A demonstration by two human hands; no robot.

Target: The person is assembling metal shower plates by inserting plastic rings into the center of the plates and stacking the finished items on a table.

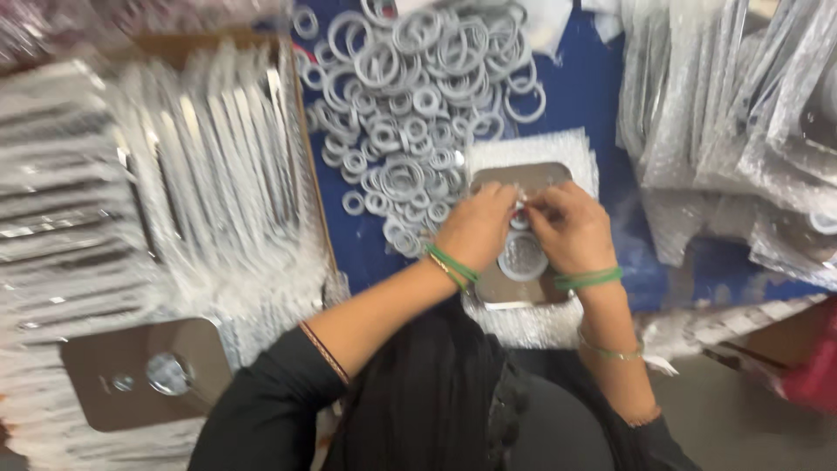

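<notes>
A grey metal plate [500, 288] with a round hole lies on a sheet of bubble wrap [532, 148] on the blue table. Both hands meet over the plate's upper half. My left hand [475, 228] and my right hand [568, 228] pinch a small white ring [520, 212] between their fingertips, just above the plate's round opening [522, 256]. Green bangles sit on both wrists. The picture is blurred, so the exact grip on the ring is hard to see.
A heap of white rubber rings [410, 96] covers the table beyond the hands. A cardboard box of bagged plates [174, 174] stands at the left, with a bare plate [144, 371] on top. Bubble-wrapped packs [741, 113] pile up at the right.
</notes>
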